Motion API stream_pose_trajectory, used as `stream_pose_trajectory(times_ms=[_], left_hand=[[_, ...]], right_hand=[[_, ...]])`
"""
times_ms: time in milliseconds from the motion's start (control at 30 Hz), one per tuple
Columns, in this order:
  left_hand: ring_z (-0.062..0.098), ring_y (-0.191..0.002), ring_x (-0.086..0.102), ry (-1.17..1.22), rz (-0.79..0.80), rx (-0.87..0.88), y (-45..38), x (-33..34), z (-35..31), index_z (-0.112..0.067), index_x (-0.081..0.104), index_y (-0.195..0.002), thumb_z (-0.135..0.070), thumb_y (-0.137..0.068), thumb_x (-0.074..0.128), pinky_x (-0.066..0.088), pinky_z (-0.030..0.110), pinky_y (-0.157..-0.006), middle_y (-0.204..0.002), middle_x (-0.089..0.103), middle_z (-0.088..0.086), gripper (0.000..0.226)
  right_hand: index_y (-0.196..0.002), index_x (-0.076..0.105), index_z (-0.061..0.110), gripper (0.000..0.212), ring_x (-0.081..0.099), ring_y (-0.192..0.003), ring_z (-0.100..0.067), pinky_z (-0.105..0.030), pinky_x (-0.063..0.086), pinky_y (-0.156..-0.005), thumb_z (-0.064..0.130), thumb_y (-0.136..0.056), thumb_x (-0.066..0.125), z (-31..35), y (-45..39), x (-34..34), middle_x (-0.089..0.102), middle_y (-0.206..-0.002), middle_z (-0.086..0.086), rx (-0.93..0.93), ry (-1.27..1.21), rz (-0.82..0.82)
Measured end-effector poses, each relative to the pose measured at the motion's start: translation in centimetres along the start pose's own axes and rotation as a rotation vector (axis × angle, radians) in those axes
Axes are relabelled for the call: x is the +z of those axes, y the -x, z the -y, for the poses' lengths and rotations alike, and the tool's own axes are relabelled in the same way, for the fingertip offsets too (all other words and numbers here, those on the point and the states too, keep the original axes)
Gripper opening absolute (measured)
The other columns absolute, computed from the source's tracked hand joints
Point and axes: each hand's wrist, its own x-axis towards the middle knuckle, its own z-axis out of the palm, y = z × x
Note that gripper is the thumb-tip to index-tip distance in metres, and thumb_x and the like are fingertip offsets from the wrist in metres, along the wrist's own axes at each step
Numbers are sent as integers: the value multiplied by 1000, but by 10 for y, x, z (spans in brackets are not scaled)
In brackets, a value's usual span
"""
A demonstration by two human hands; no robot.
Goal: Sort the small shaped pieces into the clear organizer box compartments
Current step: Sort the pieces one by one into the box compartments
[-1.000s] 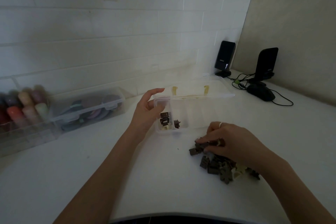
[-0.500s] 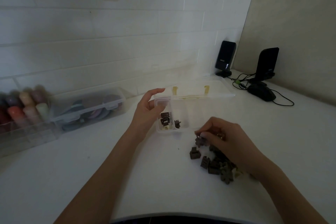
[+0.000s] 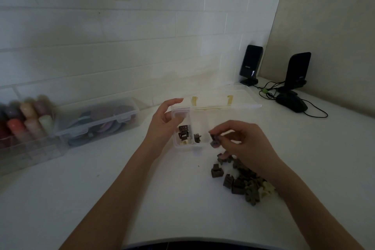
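Small shaped pieces point(image 3: 241, 183): a loose heap of dark brown and a few cream ones is lying on the white table point(image 3: 182, 199), near and right of centre, partly under the right wrist; one brown piece point(image 3: 216, 170) is sitting just apart at the heap's left edge.
Table edge: the near rim is curving across the bottom of the view; bare white surface is lying open between the two forearms and to the left of the heap.
Right hand point(image 3: 243, 144): is hovering above the heap, fingertips pinched together on a held piece point(image 3: 214, 138), dark and blurred, just at the organizer's near right corner.
Left hand point(image 3: 164, 126): is curled, fingers apart, against the organizer's left end wall, thumb up at the far corner; whether it is pressing cannot be told.
Clear organizer box point(image 3: 203, 146): is standing open mid-table; sorted pieces point(image 3: 183, 133) are lying in its near-left compartment, one more point(image 3: 196, 138) in the next compartment to the right; other compartments are too faint to read.
Lid point(image 3: 239, 95): is lying back beyond the box, two yellowish latches showing.
Far left: closed clear case point(image 3: 95, 119) and blurred coloured cylinders point(image 3: 26, 119), well apart from the hands.
Far right: two black speakers point(image 3: 251, 63), a mouse point(image 3: 292, 102) and cables near the wall corner.
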Motion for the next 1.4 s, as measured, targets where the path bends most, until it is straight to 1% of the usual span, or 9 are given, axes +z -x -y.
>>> stream_pose_trajectory(times_ms=[100, 200, 367, 533, 733, 867, 1000, 1167, 1400], left_hand=[[17, -94, 70, 8, -13, 31, 1, 2, 0, -32, 62, -112, -19, -95, 56, 59, 38, -77, -90, 74, -1, 22], [-10, -75, 63, -33, -25, 106, 4, 4, -3, -16, 58, -121, -24, -101, 43, 47, 9, -61, -88, 66, -8, 26], [-5, -74, 61, -58, -14, 152, 4, 1, 0, -15, 57, -122, -28, -103, 36, 47, 14, -68, -76, 67, -18, 31], [4, -76, 61, -32, 20, 116, 3, 0, 0, -22, 58, -121, -30, -102, 39, 52, 29, -70, -75, 65, -15, 29], [12, -73, 57, -21, 13, 95, 1, -2, 2, -24, 60, -117, -35, -101, 41, 46, 37, -69, -73, 63, -10, 27], [10, -74, 56, -71, -16, 153, 3, -2, 0, -24, 61, -116, -29, -102, 41, 45, 20, -66, -76, 62, -6, 25], [3, -73, 57, -89, -36, 170, 3, -2, 0, -22, 61, -115, -27, -102, 40, 45, 13, -67, -79, 66, -19, 25], [-20, -79, 55, -67, -66, 148, 4, 1, -1, -20, 60, -113, -20, -104, 37, 37, 0, -68, -93, 58, -16, 25], [-21, -77, 55, -71, -80, 141, 4, 2, -2, -19, 59, -113, -17, -103, 38, 36, 1, -67, -90, 57, -17, 24]], right_hand=[[-87, 69, 18, 18, 68, -75, -7, -20, 55, -58, 2, -84, 63, 11, -19, 14, 71, -82, 8, -121, 127, -75], [-86, 68, 29, 17, 56, -71, -3, -12, 42, -59, 13, -83, 63, 22, -39, 33, 63, -77, 20, -246, 492, -127], [-81, 71, 30, 12, 50, -86, -17, -30, 19, -68, 20, -80, 63, 19, -57, 58, 65, -70, 7, -365, 994, -112], [-44, 58, 24, 26, 52, -61, -19, -30, 16, -61, 26, -50, 83, 20, -68, 74, 51, -39, 8, -268, 1231, -198], [-42, 51, 23, 33, 48, -49, -20, -32, 15, -61, 24, -47, 84, 18, -71, 82, 47, -35, 6, -253, 1212, -252], [-71, 68, 28, 13, 37, -67, -16, -31, 8, -63, 21, -81, 62, 11, -66, 77, 53, -55, 8, -288, 1222, -156], [-94, 72, 35, 16, 55, -77, -15, -32, 35, -73, 27, -88, 59, 13, -50, 54, 71, -84, 7, -332, 885, -125], [-96, 71, 32, 15, 52, -63, 5, -9, 36, -56, 32, -82, 65, 5, -6, 15, 55, -65, 22, -168, 558, 4], [-111, 63, 41, 27, 46, -67, 2, -11, 35, -58, 40, -85, 61, -14, 23, 2, 50, -75, 22, 10, 820, 137]])
